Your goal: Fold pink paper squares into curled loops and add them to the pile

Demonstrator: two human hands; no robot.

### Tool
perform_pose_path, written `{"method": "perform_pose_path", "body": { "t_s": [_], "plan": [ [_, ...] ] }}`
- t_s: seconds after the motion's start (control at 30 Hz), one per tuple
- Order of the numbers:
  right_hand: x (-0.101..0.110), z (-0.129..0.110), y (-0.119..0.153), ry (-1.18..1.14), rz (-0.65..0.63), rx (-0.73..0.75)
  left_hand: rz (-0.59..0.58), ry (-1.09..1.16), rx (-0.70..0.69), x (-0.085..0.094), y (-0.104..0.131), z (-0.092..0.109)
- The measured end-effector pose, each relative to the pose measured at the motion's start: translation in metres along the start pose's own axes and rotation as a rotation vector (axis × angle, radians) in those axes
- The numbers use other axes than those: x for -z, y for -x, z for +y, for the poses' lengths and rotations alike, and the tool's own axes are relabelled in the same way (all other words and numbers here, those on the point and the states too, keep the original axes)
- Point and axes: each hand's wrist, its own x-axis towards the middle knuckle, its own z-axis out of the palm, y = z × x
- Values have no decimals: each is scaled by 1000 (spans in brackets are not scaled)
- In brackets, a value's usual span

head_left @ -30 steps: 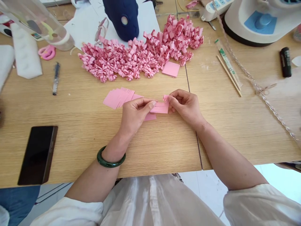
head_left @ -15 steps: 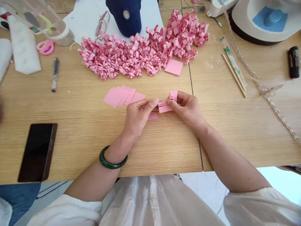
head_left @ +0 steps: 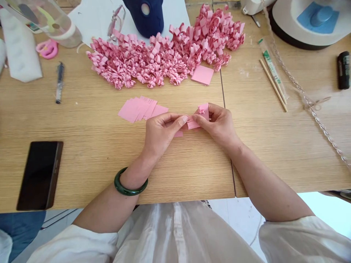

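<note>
Both hands meet over the middle of the table around a pink paper piece [head_left: 194, 125] cut into strips, with a small curled part at its upper right. My left hand [head_left: 164, 131] pinches the strip ends between thumb and forefinger. My right hand [head_left: 219, 122] grips the paper's other side, thumb on top. Left of the hands lies a fan of pink paper pieces [head_left: 137, 109], some with cut edges. Behind them stretches a long heap of curled pink paper flowers [head_left: 153, 60], with a square pink stack [head_left: 203, 75] at its front right.
A phone [head_left: 40, 175] lies at front left; a pen [head_left: 59, 83], pink scissors [head_left: 47, 49] and clear bottle [head_left: 65, 33] are farther back. Two sticks [head_left: 273, 85], a braided cord [head_left: 319, 124] and a black marker [head_left: 343, 70] lie right. A dark blue object [head_left: 149, 22] stands behind the heap.
My left fingertips have moved slightly right, closer to my right thumb, and cover more of the strips. The view has shifted slightly.
</note>
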Motion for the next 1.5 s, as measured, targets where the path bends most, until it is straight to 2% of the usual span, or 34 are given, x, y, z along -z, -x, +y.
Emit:
{"method": "perform_pose_path", "body": {
  "t_s": [0.27, 0.47, 0.7, 1.0, 1.23, 1.5],
  "plan": [
    [1, 1, -1, -183, -75, -32, 60, -20, -65, 0, -3, -3],
    [-6, 1, 3, -147, -72, -48, 52, -7, -83, -3, -1, -3],
    [-8, -1, 5, -78, 12, -37, 27, 18, -82, -3, 0, -3],
    [-8, -1, 3, -186, -22, -82, -9, 1, -115, -3, -1, -6],
    [-6, 3, 1, -143, -16, -49, -37, 21, -34, -2, 0, -3],
    [-3, 0, 1, -244, -111, -88, -62, 103, 36, 0, -1, 1]
  ]
}}
